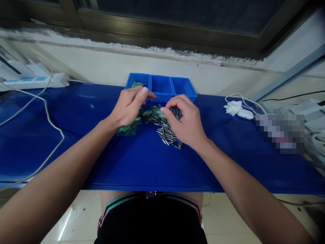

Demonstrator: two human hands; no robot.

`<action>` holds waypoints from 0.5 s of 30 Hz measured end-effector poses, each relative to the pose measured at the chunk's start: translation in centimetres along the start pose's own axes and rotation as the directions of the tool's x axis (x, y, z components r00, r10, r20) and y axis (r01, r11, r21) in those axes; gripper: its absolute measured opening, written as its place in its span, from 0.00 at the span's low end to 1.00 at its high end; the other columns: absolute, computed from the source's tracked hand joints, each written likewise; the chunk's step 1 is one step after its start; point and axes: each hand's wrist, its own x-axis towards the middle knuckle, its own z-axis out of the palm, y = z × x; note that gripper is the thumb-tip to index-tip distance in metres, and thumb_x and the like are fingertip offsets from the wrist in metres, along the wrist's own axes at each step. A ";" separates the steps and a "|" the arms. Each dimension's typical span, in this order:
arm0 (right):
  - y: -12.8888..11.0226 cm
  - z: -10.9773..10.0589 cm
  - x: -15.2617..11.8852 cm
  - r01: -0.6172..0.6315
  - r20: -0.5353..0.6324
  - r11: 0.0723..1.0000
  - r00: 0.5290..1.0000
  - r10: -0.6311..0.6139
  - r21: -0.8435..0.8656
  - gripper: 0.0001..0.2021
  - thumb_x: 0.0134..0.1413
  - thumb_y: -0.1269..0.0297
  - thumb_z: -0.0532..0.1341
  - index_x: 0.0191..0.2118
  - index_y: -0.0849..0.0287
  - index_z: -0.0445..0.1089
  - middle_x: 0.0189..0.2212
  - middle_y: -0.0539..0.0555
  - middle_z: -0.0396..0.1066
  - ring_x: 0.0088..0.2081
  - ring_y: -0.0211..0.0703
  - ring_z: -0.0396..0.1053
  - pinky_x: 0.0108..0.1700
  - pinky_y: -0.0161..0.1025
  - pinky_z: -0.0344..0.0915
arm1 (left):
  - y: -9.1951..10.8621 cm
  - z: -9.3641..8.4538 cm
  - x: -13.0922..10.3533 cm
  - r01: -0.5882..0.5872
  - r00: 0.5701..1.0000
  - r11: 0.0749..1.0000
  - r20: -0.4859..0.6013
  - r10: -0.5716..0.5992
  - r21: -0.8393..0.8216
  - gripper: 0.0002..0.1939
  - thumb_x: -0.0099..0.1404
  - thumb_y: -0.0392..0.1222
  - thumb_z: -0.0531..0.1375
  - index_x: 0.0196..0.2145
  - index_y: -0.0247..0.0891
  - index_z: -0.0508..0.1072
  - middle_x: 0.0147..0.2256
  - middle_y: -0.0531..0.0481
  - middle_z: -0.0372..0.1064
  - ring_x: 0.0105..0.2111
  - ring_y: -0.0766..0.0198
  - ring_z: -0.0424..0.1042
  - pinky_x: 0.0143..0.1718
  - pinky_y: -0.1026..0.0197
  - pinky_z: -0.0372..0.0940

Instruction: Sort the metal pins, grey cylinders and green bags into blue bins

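Note:
My left hand [132,103] hovers over the green pieces [128,128], its fingers apart and nothing visible between them. To its right my right hand [184,120] is pinched, thumb against index finger, on a small thin pale piece [161,111]. Below and left of that hand lies a pile of silvery metal pins [166,134], with dark cylinders [177,113] partly hidden behind the fingers. Behind both hands stands a blue three-compartment bin [161,84]. Its left compartment holds green pieces [137,84]; no contents show in the middle and right ones.
On the blue table [152,166], a white cable [54,125] runs down the left side from a power strip [38,81]. At the right lie crumpled tissue [233,107], a white case [245,114] and a blurred-out item. A wall and window frame rise behind.

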 end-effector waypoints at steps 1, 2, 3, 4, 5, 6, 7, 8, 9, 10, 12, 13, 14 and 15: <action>0.2 -0.1 0.2 -0.004 -0.064 0.999 0.998 0.006 0.039 0.10 0.72 0.55 0.63 0.38 0.52 0.71 0.40 0.53 0.76 0.44 0.48 0.71 0.52 0.49 0.68 | 0.4 0.1 -0.1 0.003 0.999 0.998 0.044 0.000 -0.070 0.31 0.82 0.60 0.47 0.41 0.39 0.83 0.39 0.42 0.81 0.37 0.57 0.77 0.43 0.52 0.70; 0.4 -0.2 0.3 -0.034 -0.112 0.996 0.993 0.044 0.083 0.11 0.71 0.53 0.64 0.38 0.51 0.72 0.39 0.52 0.75 0.42 0.47 0.71 0.50 0.48 0.69 | 0.8 0.3 -0.2 0.022 0.997 0.993 0.083 -0.012 -0.117 0.28 0.81 0.61 0.51 0.39 0.39 0.83 0.35 0.44 0.79 0.34 0.58 0.75 0.39 0.53 0.69; 0.6 -0.2 0.5 -0.086 -0.139 0.987 0.985 0.105 0.137 0.12 0.71 0.51 0.65 0.37 0.51 0.72 0.37 0.52 0.75 0.40 0.46 0.71 0.46 0.47 0.69 | 1.1 0.6 -0.3 0.050 0.993 0.987 0.112 -0.033 -0.150 0.25 0.79 0.61 0.55 0.37 0.40 0.82 0.32 0.47 0.77 0.32 0.60 0.73 0.36 0.55 0.67; 0.8 -0.1 0.6 -0.144 -0.149 0.969 0.973 0.176 0.202 0.13 0.69 0.49 0.66 0.37 0.51 0.72 0.35 0.51 0.74 0.37 0.44 0.70 0.43 0.47 0.69 | 1.5 1.0 -0.4 0.080 0.989 0.981 0.134 -0.057 -0.177 0.22 0.76 0.60 0.60 0.35 0.40 0.80 0.30 0.49 0.75 0.30 0.61 0.71 0.34 0.56 0.66; 1.1 -0.1 0.7 -0.202 -0.145 0.941 0.958 0.247 0.271 0.14 0.68 0.47 0.67 0.37 0.51 0.73 0.33 0.50 0.73 0.35 0.43 0.69 0.41 0.46 0.69 | 1.7 1.5 -0.5 0.111 0.985 0.973 0.151 -0.081 -0.205 0.19 0.73 0.59 0.65 0.34 0.40 0.79 0.29 0.50 0.74 0.29 0.62 0.69 0.33 0.57 0.64; 1.3 0.0 0.9 -0.252 -0.132 0.908 0.941 0.310 0.335 0.16 0.66 0.45 0.69 0.36 0.51 0.73 0.31 0.50 0.72 0.35 0.43 0.69 0.39 0.45 0.69 | 1.8 1.9 -0.6 0.136 0.982 0.962 0.162 -0.099 -0.237 0.18 0.70 0.58 0.68 0.33 0.40 0.77 0.28 0.51 0.72 0.28 0.63 0.68 0.31 0.58 0.63; 1.5 0.1 1.0 -0.292 -0.117 0.874 0.925 0.361 0.388 0.17 0.63 0.43 0.70 0.35 0.51 0.73 0.31 0.50 0.72 0.35 0.43 0.70 0.39 0.45 0.69 | 1.9 2.3 -0.7 0.152 0.979 0.952 0.171 -0.108 -0.267 0.18 0.69 0.57 0.69 0.32 0.41 0.76 0.27 0.52 0.72 0.27 0.64 0.66 0.30 0.59 0.62; 1.6 0.1 1.1 -0.323 -0.098 0.843 0.912 0.399 0.431 0.19 0.60 0.41 0.72 0.35 0.52 0.73 0.31 0.50 0.72 0.35 0.43 0.70 0.39 0.44 0.70 | 1.9 2.7 -0.7 0.160 0.979 0.944 0.172 -0.113 -0.290 0.18 0.69 0.57 0.69 0.32 0.41 0.75 0.27 0.52 0.71 0.26 0.64 0.65 0.29 0.59 0.61; 1.6 0.0 1.2 -0.350 -0.074 0.812 0.900 0.430 0.467 0.21 0.57 0.39 0.73 0.35 0.52 0.73 0.31 0.50 0.73 0.36 0.43 0.71 0.39 0.44 0.70 | 1.8 2.9 -0.7 0.164 0.979 0.939 0.165 -0.118 -0.302 0.19 0.69 0.57 0.69 0.31 0.41 0.73 0.26 0.52 0.69 0.26 0.64 0.64 0.28 0.59 0.60; 1.6 -0.1 1.3 -0.380 -0.034 0.781 0.890 0.455 0.496 0.23 0.54 0.36 0.74 0.36 0.52 0.74 0.32 0.50 0.74 0.37 0.43 0.72 0.39 0.44 0.71 | 1.6 3.0 -0.6 0.166 0.980 0.937 0.154 -0.123 -0.306 0.19 0.70 0.57 0.68 0.30 0.41 0.72 0.25 0.53 0.68 0.25 0.65 0.63 0.27 0.59 0.58; 1.5 -0.4 1.4 -0.436 0.074 0.729 0.879 0.472 0.528 0.26 0.51 0.34 0.75 0.39 0.52 0.75 0.34 0.50 0.75 0.36 0.43 0.73 0.39 0.43 0.72 | 1.3 2.9 -0.5 0.169 0.983 0.938 0.120 -0.138 -0.304 0.20 0.71 0.57 0.67 0.30 0.42 0.69 0.24 0.53 0.66 0.24 0.65 0.61 0.26 0.59 0.57; 1.4 -0.5 1.4 -0.452 0.127 0.715 0.878 0.461 0.533 0.26 0.50 0.35 0.76 0.39 0.52 0.76 0.34 0.50 0.76 0.36 0.42 0.73 0.39 0.43 0.72 | 1.2 2.7 -0.4 0.173 0.983 0.938 0.105 -0.147 -0.301 0.20 0.71 0.58 0.67 0.30 0.42 0.69 0.25 0.53 0.65 0.24 0.65 0.62 0.26 0.59 0.57; 1.4 -0.6 1.4 -0.457 0.165 0.712 0.882 0.442 0.533 0.25 0.50 0.36 0.77 0.39 0.53 0.76 0.33 0.49 0.75 0.35 0.41 0.73 0.39 0.43 0.72 | 1.1 2.5 -0.3 0.178 0.983 0.937 0.096 -0.156 -0.301 0.20 0.72 0.58 0.66 0.30 0.42 0.69 0.25 0.53 0.65 0.24 0.65 0.62 0.26 0.58 0.58; 1.3 -0.7 1.4 -0.449 0.179 0.718 0.888 0.423 0.532 0.25 0.49 0.38 0.78 0.38 0.53 0.76 0.32 0.49 0.75 0.34 0.40 0.72 0.39 0.43 0.73 | 1.1 2.3 -0.2 0.183 0.982 0.935 0.095 -0.161 -0.303 0.20 0.72 0.58 0.66 0.30 0.43 0.69 0.26 0.53 0.66 0.25 0.64 0.63 0.27 0.58 0.58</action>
